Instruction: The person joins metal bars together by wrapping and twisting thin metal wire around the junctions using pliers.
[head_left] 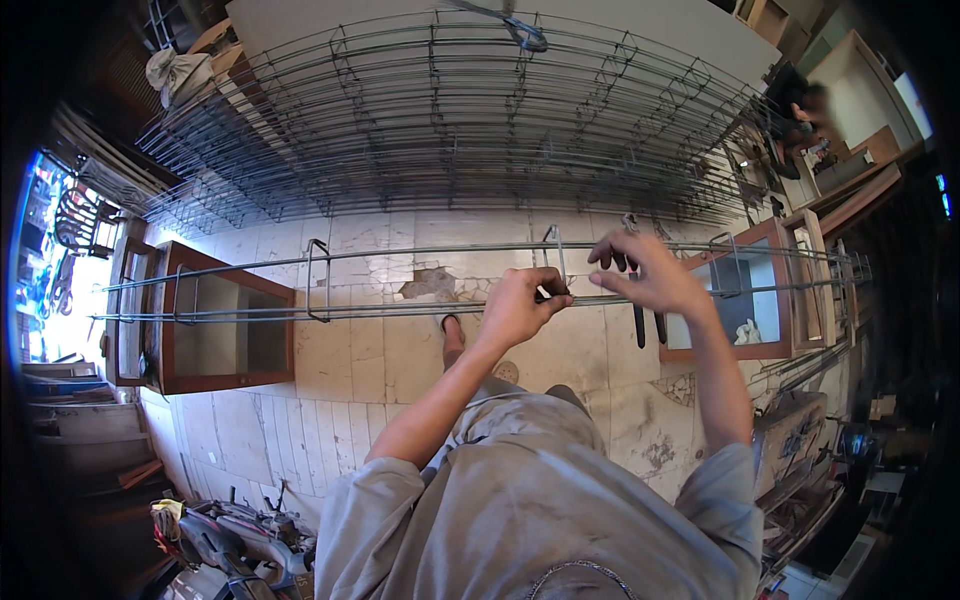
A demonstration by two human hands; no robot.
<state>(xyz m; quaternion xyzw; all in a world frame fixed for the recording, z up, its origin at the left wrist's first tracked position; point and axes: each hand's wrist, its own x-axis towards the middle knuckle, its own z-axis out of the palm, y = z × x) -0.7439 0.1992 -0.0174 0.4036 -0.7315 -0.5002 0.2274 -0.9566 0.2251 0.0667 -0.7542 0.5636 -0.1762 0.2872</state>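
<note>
A long, narrow cage of steel rods (420,308) with square wire stirrups (318,282) stretches from left to right in front of me. My left hand (515,308) is closed at the near rod, finger and thumb pinched where a stirrup (555,250) meets it. Whether a thin tie wire is also between those fingertips is too small to tell. Just to the right, my right hand (655,275) hovers over the rods with its fingers loosely curled and apart, nothing visible in them. Dark-handled pincers (640,325) hang on the cage below my right hand, partly hidden by it.
Wooden cabinets (275,345) (675,345) lie under both ends of the cage. Beyond it stands a large stack of wire cages (450,120). Another person (795,115) is at the far right. A motorbike (235,540) stands at the lower left, above cracked floor tiles (370,380).
</note>
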